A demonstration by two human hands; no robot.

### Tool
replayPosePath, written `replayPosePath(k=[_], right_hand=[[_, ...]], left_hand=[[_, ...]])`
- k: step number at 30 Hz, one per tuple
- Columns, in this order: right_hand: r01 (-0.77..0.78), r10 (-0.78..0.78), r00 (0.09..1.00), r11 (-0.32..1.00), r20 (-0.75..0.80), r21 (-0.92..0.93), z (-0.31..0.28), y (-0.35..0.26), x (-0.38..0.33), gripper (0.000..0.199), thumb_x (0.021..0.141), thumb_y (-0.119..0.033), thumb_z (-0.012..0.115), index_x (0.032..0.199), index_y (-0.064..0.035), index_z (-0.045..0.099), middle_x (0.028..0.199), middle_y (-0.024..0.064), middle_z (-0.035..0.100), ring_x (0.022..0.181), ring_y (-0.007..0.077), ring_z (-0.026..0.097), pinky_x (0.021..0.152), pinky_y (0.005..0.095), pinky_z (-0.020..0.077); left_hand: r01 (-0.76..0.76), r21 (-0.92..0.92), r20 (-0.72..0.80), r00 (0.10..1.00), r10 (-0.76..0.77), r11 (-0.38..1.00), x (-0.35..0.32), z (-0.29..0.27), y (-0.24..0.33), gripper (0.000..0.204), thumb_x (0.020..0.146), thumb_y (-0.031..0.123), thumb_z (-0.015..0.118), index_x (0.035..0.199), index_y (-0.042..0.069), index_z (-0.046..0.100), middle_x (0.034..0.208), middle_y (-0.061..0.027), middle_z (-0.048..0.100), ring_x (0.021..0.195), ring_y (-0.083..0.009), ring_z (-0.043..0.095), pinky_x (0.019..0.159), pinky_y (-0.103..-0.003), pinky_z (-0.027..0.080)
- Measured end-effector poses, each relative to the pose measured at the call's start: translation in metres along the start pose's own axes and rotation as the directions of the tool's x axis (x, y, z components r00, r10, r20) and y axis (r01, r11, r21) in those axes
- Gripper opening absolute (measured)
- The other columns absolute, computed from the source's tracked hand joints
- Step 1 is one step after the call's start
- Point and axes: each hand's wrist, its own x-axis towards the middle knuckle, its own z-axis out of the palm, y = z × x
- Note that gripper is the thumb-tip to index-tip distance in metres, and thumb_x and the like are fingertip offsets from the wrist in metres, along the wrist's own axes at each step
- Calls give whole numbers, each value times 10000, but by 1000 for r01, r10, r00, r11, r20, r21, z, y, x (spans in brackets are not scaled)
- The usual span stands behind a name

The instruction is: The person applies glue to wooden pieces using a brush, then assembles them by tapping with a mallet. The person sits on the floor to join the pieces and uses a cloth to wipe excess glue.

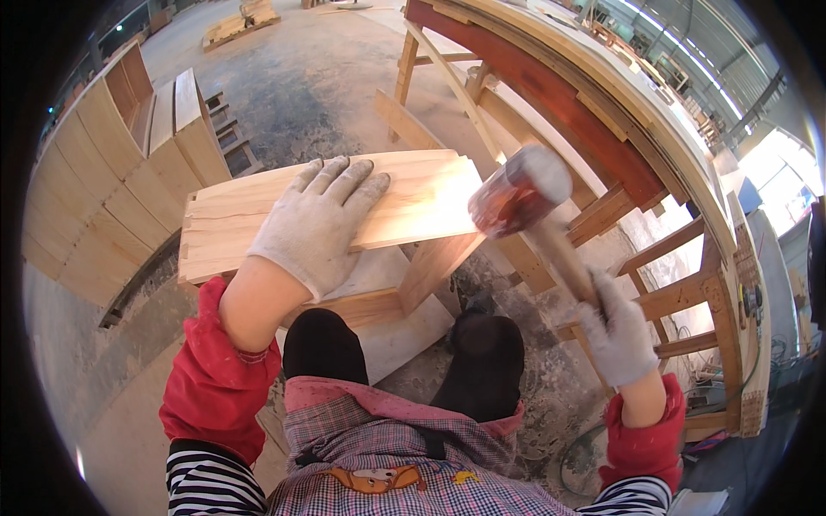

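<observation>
A pale wooden drawer box point(422, 193) stands in front of my knees, its long side panel turned up. My left hand point(323, 215), in a whitish work glove with dirty fingertips, lies flat on that panel with the fingers spread. My right hand point(618, 335), gloved too, is wrapped round the wooden handle of a mallet point(520, 191). The mallet's thick reddish head with a pale face is slightly blurred and hangs by the right end of the panel; whether it touches the wood I cannot tell. An inner board point(434, 267) of the box shows below the panel.
Stacked wooden drawer boxes point(112, 163) stand on a pallet point(231, 129) at the left. To the right runs a long wooden workbench point(568, 103) with a red side and timber legs. A timber stack point(243, 24) lies on the far floor. A thin hose point(572, 447) lies at the lower right.
</observation>
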Motion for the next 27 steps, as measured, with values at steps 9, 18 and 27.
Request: replayPosePath(k=[9, 18, 27], right_hand=[[119, -16, 920, 964, -392, 238, -24, 0, -9, 444, 906, -101, 529, 1305, 78, 453, 877, 167, 613, 782, 143, 597, 739, 300, 490], [-25, -14, 978, 983, -210, -180, -36, 3, -5, 547, 847, -59, 585, 1378, -83, 457, 813, 166, 640, 675, 197, 621, 691, 328, 499], [225, -213, 945, 974, -248, 21, 0, 10, -9, 493, 946, -242, 543, 1346, 21, 424, 794, 172, 619, 718, 201, 636, 644, 313, 488]], left_hand=[[2, 52, -28, 1000, 0, 999, -2, 3, -1, 644, 731, 180, 655, 1334, 51, 473, 1373, -188, 466, 1288, -355, 416, 1122, -438, 283], [14, 43, -18, 1000, -14, 999, -5, 0, -1, 719, 684, 156, 726, 1342, 51, 455, 1371, -188, 457, 1289, -364, 407, 1120, -443, 293], [2, 27, -18, 1000, -2, 1000, -1, -2, 5, 727, 679, 198, 746, 1336, 59, 468, 1373, -182, 458, 1290, -362, 407, 1121, -440, 291]])
